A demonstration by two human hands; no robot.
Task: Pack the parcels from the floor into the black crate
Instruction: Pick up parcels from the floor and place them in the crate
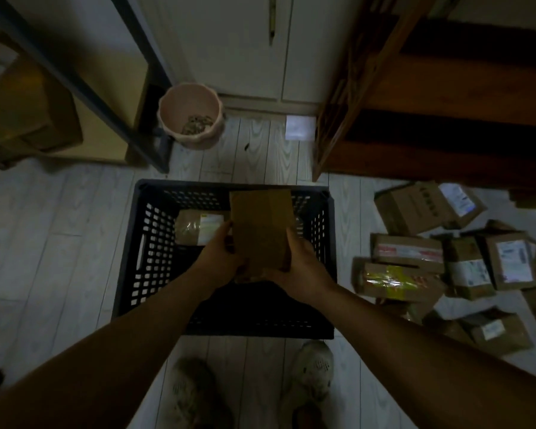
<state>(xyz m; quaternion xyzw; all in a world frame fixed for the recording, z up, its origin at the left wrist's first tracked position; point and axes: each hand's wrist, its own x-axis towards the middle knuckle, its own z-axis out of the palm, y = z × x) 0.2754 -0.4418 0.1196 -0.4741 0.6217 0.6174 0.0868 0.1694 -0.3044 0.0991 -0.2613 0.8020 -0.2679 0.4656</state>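
A black perforated crate [143, 243] stands on the pale wood floor in front of my feet. Over its middle I hold a plain brown cardboard parcel [262, 227], long side pointing away from me. My left hand [220, 258] grips its left near edge and my right hand [300, 261] grips its right near edge. One taped parcel with a white label [198, 227] lies inside the crate at the back left. Several more cardboard parcels [406, 252] lie in a loose heap on the floor to the crate's right.
A pink pot [191, 114] sits beyond the crate by a dark metal frame leg [155, 144]. A wooden shelf unit [415, 119] stands at the back right, above the parcel heap. White cabinet doors [245, 48] close off the back. My two shoes [310, 370] are just behind the crate.
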